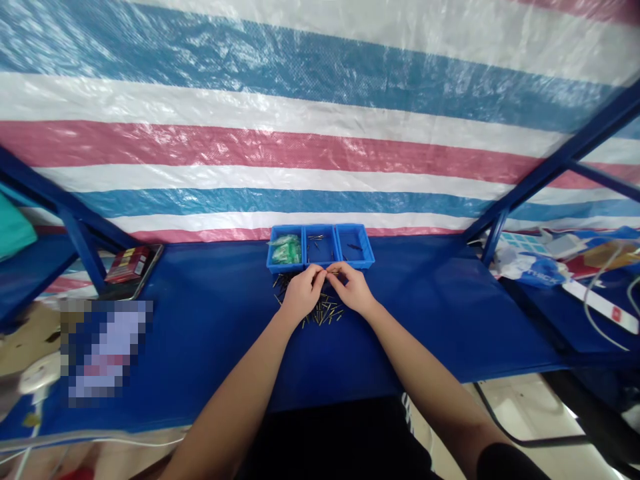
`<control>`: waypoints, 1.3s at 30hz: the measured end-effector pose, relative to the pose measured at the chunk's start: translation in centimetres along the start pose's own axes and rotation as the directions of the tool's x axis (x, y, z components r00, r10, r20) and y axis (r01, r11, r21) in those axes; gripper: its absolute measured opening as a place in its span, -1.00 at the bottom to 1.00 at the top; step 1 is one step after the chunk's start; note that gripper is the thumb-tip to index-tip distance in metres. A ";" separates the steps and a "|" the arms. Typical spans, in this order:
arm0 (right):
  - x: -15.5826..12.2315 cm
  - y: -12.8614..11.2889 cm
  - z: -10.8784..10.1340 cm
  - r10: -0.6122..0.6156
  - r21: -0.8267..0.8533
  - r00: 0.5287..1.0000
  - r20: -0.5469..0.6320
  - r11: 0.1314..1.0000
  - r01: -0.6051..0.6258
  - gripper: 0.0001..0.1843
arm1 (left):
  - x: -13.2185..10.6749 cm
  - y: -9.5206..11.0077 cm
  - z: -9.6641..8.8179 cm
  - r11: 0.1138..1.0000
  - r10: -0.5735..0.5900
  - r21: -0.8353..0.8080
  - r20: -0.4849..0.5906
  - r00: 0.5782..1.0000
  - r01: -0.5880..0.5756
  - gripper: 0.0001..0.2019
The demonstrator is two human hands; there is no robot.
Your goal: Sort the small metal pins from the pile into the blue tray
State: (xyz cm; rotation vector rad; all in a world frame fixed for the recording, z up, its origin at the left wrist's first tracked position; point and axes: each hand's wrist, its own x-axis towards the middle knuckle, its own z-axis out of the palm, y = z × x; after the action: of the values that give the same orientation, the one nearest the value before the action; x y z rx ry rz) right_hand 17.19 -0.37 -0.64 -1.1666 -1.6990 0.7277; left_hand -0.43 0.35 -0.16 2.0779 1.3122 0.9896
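Head view, blue tray (320, 265), green bag left, pins other compartments, both hands' fingers (316, 272) pinching a pin (332, 272)

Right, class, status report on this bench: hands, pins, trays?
Both hands together, fingers pinching a small pin. Loose pins piled beneath on blue bench. Three-bin tray just behind; nothing blocking.
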 end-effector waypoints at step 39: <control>0.1 -0.1 -0.3 0.005 -0.109 1.000 0.012 0.994 -0.004 -0.76 | -0.2 0.2 0.0 1.000 -0.016 0.004 0.010 1.000 0.016 -0.69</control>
State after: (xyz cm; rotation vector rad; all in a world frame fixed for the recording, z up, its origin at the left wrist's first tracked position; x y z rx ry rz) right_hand 17.43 -0.31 -0.36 -1.2438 -1.7656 0.6526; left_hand -0.42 0.09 -0.09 2.0693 1.3245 0.9691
